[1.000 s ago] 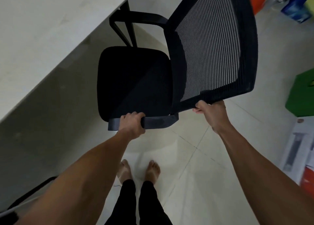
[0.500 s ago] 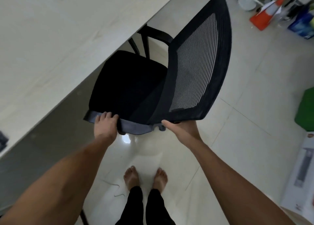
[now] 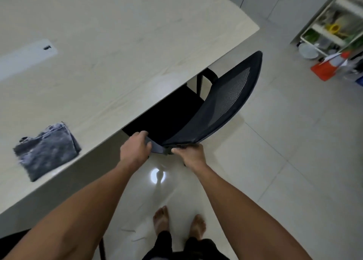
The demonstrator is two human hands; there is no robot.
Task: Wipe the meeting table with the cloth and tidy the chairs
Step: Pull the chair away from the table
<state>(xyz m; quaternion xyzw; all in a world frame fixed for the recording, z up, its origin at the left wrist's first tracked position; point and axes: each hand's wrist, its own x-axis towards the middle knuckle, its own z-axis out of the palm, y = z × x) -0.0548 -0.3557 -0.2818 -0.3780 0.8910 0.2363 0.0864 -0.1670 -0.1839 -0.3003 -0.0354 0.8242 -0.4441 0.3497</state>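
A black mesh-backed chair (image 3: pixel 225 102) stands at the long edge of the pale meeting table (image 3: pixel 110 49), its seat partly under the tabletop. My left hand (image 3: pixel 135 150) grips the near armrest of the chair. My right hand (image 3: pixel 191 153) holds the lower edge of the backrest. A folded grey cloth (image 3: pixel 47 150) lies on the table near its front edge, left of my hands and apart from them.
A white shelf rack (image 3: pixel 334 22) with clutter, a white bowl and an orange cone (image 3: pixel 328 67) stand at the far right. Tiled floor lies open to the right of the chair. My bare feet (image 3: pixel 178 224) are behind the chair. Another chair's dark frame (image 3: pixel 101 249) shows at the bottom left.
The chair has slid toward the table, so its seat now sits partly under the tabletop. Both hands kept their grip. The view has risen, bringing the cloth into sight.
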